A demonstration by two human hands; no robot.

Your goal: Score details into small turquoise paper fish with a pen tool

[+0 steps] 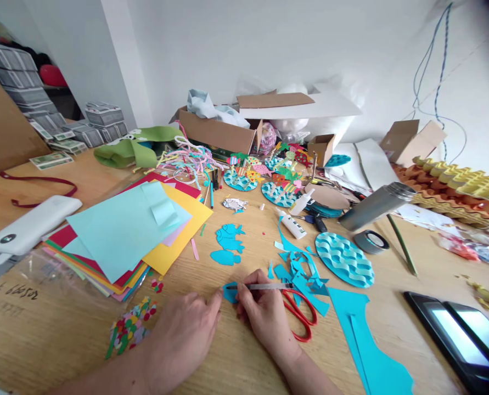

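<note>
My right hand (264, 312) is closed round a pen (264, 286), its tip on a small blue paper cutout (229, 292). Part of that cutout is hidden under my right fingers. My left hand (186, 323) has its fingers curled, and the index fingertip holds down the cutout's left edge. Just beyond lie blue paper fish (229, 237) with drawn black lines and a plain fish-shaped cutout (225, 257). Red-handled scissors (299, 315) rest beside my right hand, partly under blue paper scraps (302, 274).
Coloured paper sheets (108, 236) and paper dots (133, 323) lie to the left. Rightward are a glue bottle (294, 225), a wavy blue disc (345, 259), tape (371, 241), a metal flask (378, 206), a cut blue sheet (363, 334) and phones (454, 334). Decorated discs (240, 181) stand behind.
</note>
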